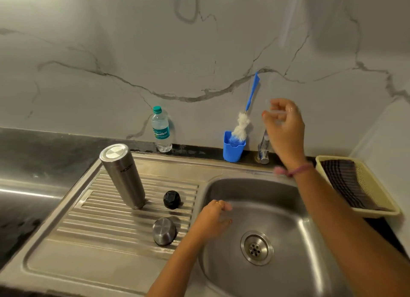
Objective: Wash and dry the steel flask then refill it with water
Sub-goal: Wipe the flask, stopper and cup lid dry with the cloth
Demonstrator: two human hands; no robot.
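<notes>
1. Since the steel flask [122, 175] stands mouth-down on the ribbed drainer, out to the left of the left hand [214, 220] and well apart from it, I judge that it is set there so water can run out of it along the grooves toward the sink [299, 241]; neither hand touches it.
2. Its two closures lie on the same ribs, probably to drain too; the black inner cap [172, 199] sits just left of the left hand, and the steel lid [164, 231] rests dome-up close beside that wrist.
3. The left hand hangs over the near-left rim of the sink, fingers loosely curled and gripping nothing; it looks idle, perhaps shedding drips into the bowl.
4. The right hand [285, 124] is raised at the tap [264, 150] by the wall, fingers bent and blurred; whether it pinches the tap lever or hangs free of it I cannot tell; no stream of water is visible.
5. Left of the right hand, a bottle brush [243, 124] stands head-down in a blue cup [233, 149], handy for scrubbing inside the flask; further left a plastic water bottle [161, 130] stands against the wall.
6. Right of the right forearm, a cream basket [377, 199] holds a dark striped cloth [346, 183], likely for drying; drying and refilling seem still to come.
</notes>
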